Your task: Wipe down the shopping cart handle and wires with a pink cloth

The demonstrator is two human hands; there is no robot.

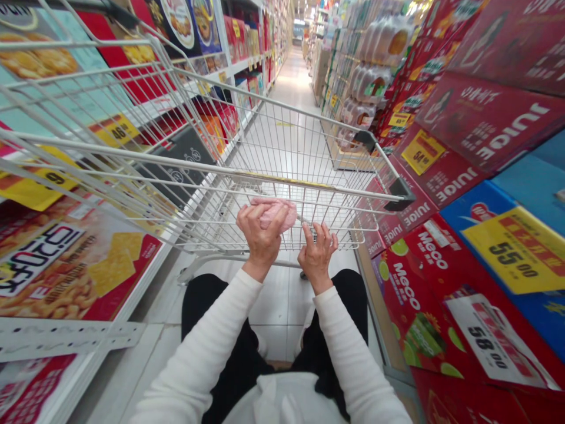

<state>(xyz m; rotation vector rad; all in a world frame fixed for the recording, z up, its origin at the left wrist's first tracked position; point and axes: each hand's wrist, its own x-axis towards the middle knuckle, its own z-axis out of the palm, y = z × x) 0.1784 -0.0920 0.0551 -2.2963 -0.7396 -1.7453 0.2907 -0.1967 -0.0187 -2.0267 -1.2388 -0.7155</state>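
A wire shopping cart (282, 176) stands close in front of me, its near side facing my crouched knees. Bunched in my left hand (261, 238) is a pink cloth (285, 217), pressed against the wires on the cart's lower near side. My right hand (318, 253) is a little to the right, fingers curled at the wires as if around one; their grip is partly hidden. The upper bar of the near side runs above both hands.
Shelves with boxed snacks (66, 253) line the left. To the right are stacked red juice cartons (498, 123), Meco boxes (424, 282) and yellow price tags (521, 247). Wrapped bottle packs (375, 59) stand farther along the tiled aisle (289, 82).
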